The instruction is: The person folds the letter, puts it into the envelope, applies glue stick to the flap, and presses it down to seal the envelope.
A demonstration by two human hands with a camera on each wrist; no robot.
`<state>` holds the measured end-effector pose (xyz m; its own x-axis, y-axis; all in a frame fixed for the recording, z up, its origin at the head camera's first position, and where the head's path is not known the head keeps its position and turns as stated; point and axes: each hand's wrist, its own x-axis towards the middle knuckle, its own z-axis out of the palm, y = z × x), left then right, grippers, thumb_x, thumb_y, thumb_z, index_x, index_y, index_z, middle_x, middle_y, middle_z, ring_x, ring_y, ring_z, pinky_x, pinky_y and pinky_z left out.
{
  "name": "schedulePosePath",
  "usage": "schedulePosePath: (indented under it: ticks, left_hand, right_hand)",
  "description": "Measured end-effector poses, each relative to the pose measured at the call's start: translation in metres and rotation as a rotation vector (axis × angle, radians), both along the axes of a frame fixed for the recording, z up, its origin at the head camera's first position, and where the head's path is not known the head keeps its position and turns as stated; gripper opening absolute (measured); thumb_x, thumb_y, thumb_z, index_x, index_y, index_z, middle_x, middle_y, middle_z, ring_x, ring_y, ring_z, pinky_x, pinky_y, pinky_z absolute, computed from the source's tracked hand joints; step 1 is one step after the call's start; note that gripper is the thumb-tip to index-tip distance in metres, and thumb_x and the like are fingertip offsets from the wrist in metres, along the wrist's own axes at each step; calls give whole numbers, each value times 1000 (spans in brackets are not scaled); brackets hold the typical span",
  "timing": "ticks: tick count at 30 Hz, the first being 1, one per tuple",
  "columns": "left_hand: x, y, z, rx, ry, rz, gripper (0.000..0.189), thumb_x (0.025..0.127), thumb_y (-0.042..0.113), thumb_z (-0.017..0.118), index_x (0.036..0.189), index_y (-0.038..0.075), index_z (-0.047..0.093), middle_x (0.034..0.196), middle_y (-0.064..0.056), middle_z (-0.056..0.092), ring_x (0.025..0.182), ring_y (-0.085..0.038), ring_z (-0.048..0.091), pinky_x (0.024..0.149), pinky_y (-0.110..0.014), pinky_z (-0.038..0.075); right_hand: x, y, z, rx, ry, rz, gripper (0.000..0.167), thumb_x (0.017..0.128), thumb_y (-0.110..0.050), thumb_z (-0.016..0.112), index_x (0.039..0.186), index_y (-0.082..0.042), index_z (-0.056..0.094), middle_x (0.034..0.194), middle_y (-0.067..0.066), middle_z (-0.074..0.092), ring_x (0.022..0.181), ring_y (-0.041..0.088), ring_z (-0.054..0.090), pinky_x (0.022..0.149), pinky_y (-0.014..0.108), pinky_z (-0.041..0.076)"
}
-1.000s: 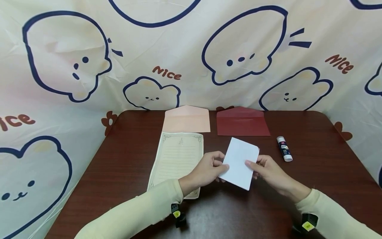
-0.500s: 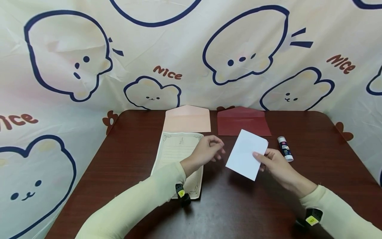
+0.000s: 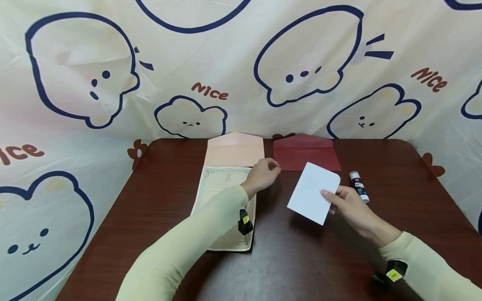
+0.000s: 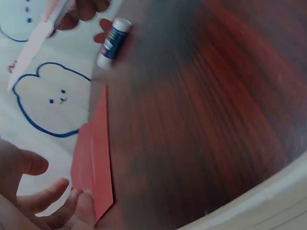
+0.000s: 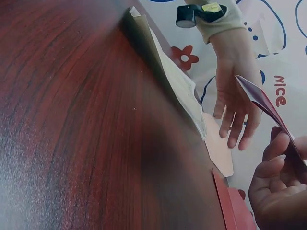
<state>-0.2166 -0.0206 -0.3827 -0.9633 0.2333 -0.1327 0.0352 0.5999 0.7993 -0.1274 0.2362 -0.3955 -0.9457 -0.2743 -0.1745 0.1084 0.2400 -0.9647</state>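
Note:
My right hand (image 3: pixel 350 205) pinches a folded white card (image 3: pixel 314 190) by its right edge, thumb on top, above the table. In the right wrist view the card (image 5: pixel 264 103) appears edge-on, two layers with a reddish inner side. Over the upper right of the lined letter paper, my left hand (image 3: pixel 261 177) reaches toward the red envelope (image 3: pixel 306 154), its fingers loosely bent. The left wrist view puts those fingertips at the near end of the envelope (image 4: pixel 98 153); whether they touch it is unclear. Nothing is held in the left hand.
A pink envelope (image 3: pixel 235 152) lies at the table's back edge, left of the red one. The lined letter paper (image 3: pixel 216 184) is partly covered by my left sleeve. A glue stick (image 3: pixel 359 187) lies beyond my right hand. Printed cloth (image 3: pixel 241 62) hangs behind the dark wooden table (image 3: pixel 158 184).
My left hand has let go of the white card and moved away, toward the red envelope. The right hand has carried the card slightly right and up.

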Motion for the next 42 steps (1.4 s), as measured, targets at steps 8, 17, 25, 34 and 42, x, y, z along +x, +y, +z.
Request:
schedulePosePath:
  ticks: [8, 17, 25, 34, 42]
  left_hand:
    - [-12, 12, -5, -289, 91, -96, 44, 103, 29, 52, 141, 7, 58, 137, -8, 65, 108, -21, 66, 91, -36, 55]
    - [-19, 23, -15, -457, 101, -162, 50, 103, 31, 52, 147, 8, 51, 145, -12, 57, 125, -31, 58, 100, -42, 52]
    - [-16, 25, -14, -589, 49, -269, 50, 104, 36, 51, 152, 19, 48, 160, -2, 44, 142, -32, 44, 105, -45, 50]
    - [-16, 21, -14, -619, 126, -255, 29, 104, 32, 52, 94, 10, 69, 90, -7, 73, 76, -18, 67, 62, -29, 51]
    - [-12, 21, -19, -759, 162, -355, 48, 104, 37, 51, 143, 8, 56, 143, -13, 53, 130, -27, 55, 100, -40, 54]
  right_hand:
    - [0, 0, 0, -8, -8, -2, 33, 106, -31, 53, 122, -4, 61, 98, -15, 75, 73, 9, 59, 64, 27, 46]
    - [0, -1, 0, -2, -15, -1, 37, 106, -31, 52, 124, 0, 58, 98, -15, 75, 74, 8, 60, 65, 26, 48]
    - [0, 0, 1, 16, -24, -1, 43, 106, -32, 52, 128, 5, 55, 99, -16, 74, 77, 9, 61, 67, 26, 49]
    - [-1, -1, 2, 28, -30, 3, 47, 106, -34, 52, 130, 7, 53, 99, -16, 74, 79, 9, 61, 68, 26, 49]
    - [-1, -2, 3, 21, -37, 5, 47, 106, -34, 52, 131, 6, 53, 101, -17, 74, 82, 8, 64, 70, 25, 51]
